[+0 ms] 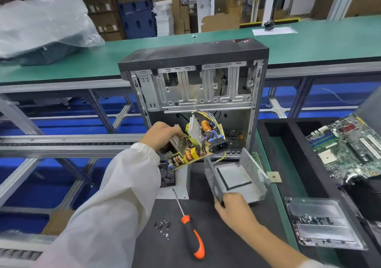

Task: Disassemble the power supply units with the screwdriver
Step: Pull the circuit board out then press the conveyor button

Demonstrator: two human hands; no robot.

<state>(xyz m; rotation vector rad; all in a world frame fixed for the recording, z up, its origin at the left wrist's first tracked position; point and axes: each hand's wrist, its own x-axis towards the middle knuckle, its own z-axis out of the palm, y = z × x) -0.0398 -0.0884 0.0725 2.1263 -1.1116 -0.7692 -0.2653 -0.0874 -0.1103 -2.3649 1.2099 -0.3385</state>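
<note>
My left hand point(162, 133) grips the power supply's circuit board point(195, 144), lifted and tilted, with its heat sink, copper coils and black mains socket showing. The empty perforated metal housing point(235, 177) of the power supply is held at its near corner by my right hand point(233, 208). A thin wire runs from the board toward the housing. The orange and black screwdriver point(190, 228) lies loose on the dark mat between my arms. Several small screws point(162, 227) lie to its left.
An open, stripped computer case point(193, 82) stands upright just behind the board. A black foam tray point(288, 144) at right holds a green motherboard point(348, 146). A clear plastic tray point(323, 226) with screws sits at the near right. A green conveyor belt point(309, 41) runs behind.
</note>
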